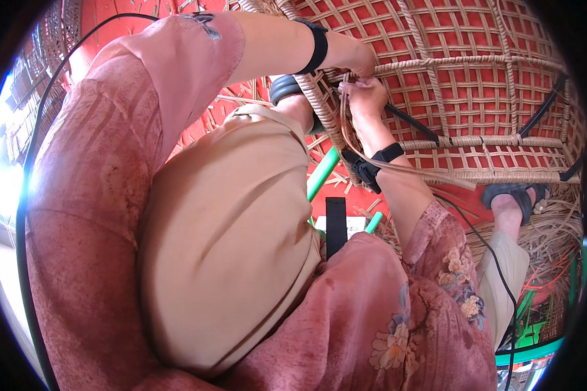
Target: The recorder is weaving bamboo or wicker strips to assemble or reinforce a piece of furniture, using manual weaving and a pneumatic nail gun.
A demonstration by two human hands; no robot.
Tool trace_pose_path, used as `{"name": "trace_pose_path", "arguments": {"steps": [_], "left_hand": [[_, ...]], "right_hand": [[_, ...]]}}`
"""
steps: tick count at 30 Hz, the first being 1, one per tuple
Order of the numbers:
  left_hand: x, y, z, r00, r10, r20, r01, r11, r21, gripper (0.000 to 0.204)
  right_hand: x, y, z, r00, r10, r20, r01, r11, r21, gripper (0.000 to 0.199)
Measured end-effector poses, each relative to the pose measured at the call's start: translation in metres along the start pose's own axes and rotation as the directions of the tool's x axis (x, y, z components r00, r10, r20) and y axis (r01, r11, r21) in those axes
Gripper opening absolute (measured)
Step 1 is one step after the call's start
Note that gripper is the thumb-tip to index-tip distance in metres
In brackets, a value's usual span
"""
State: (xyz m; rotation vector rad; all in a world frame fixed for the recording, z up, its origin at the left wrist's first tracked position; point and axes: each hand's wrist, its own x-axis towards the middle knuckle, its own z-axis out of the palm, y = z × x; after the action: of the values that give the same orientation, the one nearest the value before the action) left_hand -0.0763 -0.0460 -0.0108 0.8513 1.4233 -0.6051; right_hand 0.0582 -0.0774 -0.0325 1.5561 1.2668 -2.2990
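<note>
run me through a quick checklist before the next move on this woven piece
1. Hands together at the wrapped rim: ok, left hand and right hand are close together there.
2. Brown strands in the right hand: ok, they appear pinched in its fingers.
3. Strands clear of the right wrist strap: not ok, they cross the wrist there.
4. Left fingertips' hold: cannot tell, hidden from view.
5. Floor free of scraps: not ok, cane scraps lie at right.
</note>
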Motion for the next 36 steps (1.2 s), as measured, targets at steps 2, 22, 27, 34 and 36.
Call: {"name": "trace_pose_path", "arguments": {"steps": [2, 22, 27, 34, 36], "left_hand": [[0.005, -0.001, -0.001, 0.998, -0.017, 0.068, 0.023, 0.996, -0.086, 0.04], [0.027, -0.007, 0.002, 0.993, 0.109, 0.037, -0.109, 0.994, -0.01, 0.034], [0.024, -0.011, 0.002, 0.997, 0.008, 0.083, 0.009, 0.977, -0.213, 0.035], [0.011, -0.002, 0.0, 0.989, 0.143, 0.042, -0.145, 0.988, 0.059, 0.036], [0.001, 0.005, 0.0, 0.977, 0.211, 0.004, -0.206, 0.949, 0.238, 0.033]], "right_hand": [[-0.005, -0.011, -0.004, 1.0, -0.025, -0.018, 0.02, 0.973, -0.231, 0.017], [-0.011, -0.05, -0.003, 0.891, 0.452, -0.03, -0.41, 0.833, 0.373, 0.011], [-0.011, -0.053, -0.007, 0.825, 0.546, -0.144, -0.37, 0.716, 0.593, 0.008], [0.0, -0.057, -0.022, 0.93, 0.368, 0.002, -0.291, 0.733, 0.615, 0.022], [-0.005, -0.061, -0.023, 0.962, 0.272, 0.025, -0.24, 0.796, 0.555, 0.02]]}}
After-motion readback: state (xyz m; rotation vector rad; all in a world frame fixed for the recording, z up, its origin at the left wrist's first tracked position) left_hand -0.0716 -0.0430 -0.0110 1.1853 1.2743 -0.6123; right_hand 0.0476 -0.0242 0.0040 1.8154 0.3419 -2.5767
